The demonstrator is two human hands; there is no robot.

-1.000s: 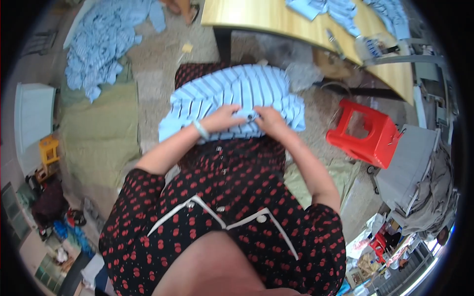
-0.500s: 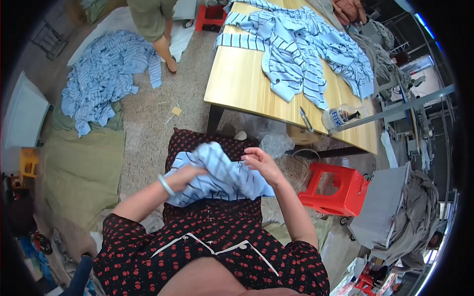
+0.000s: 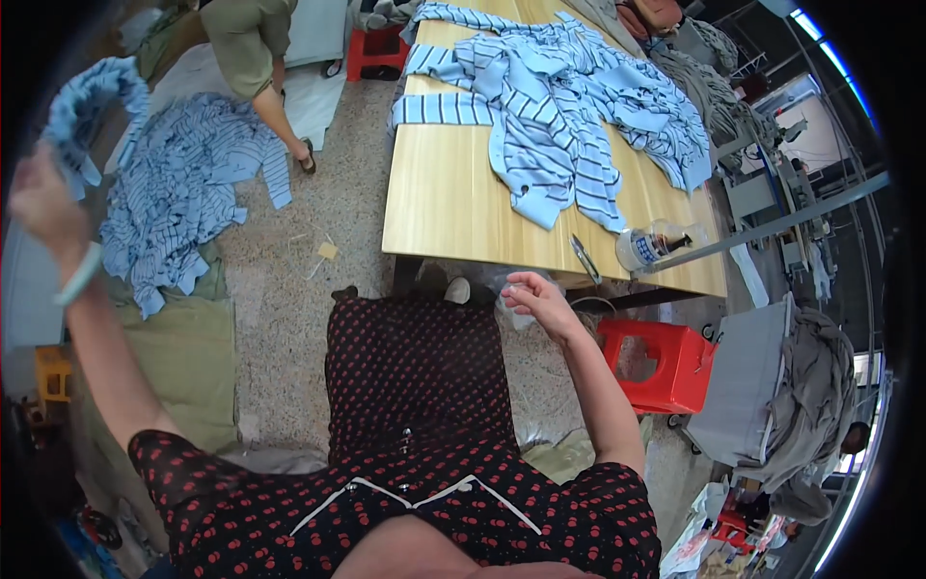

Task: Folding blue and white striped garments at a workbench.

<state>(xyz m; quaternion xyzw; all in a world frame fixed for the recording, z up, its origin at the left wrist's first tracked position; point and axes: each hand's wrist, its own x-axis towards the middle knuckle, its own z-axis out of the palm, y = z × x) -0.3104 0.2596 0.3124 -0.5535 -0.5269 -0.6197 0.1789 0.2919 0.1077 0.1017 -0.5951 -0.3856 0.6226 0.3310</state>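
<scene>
My left hand [image 3: 48, 207] is raised at the far left, blurred by motion. A bunched light-blue garment with dark stripes [image 3: 130, 82] is in the air right beside its fingertips; I cannot tell whether the fingers still grip it. Below and to the right of this garment lies a heap of similar striped garments [image 3: 188, 164] on the floor. My right hand [image 3: 540, 304] hovers in front of the table's near edge, fingers loosely bent and apart, holding nothing. Under my arms, my lap is covered only by black cloth with red dots [image 3: 415, 357].
A wooden table [image 3: 434, 193] bears more striped garments [image 3: 559, 116], small snips [image 3: 585, 259] and a plastic container [image 3: 641, 246]. A red stool [image 3: 666, 362] and a grey cart with cloth [image 3: 738, 386] stand at right. Another person's legs [image 3: 260, 68] are near the heap.
The striped garment has gone from my lap to the far left, up near the floor heap, along with my left hand. My right hand has shifted slightly right. My view has turned a little.
</scene>
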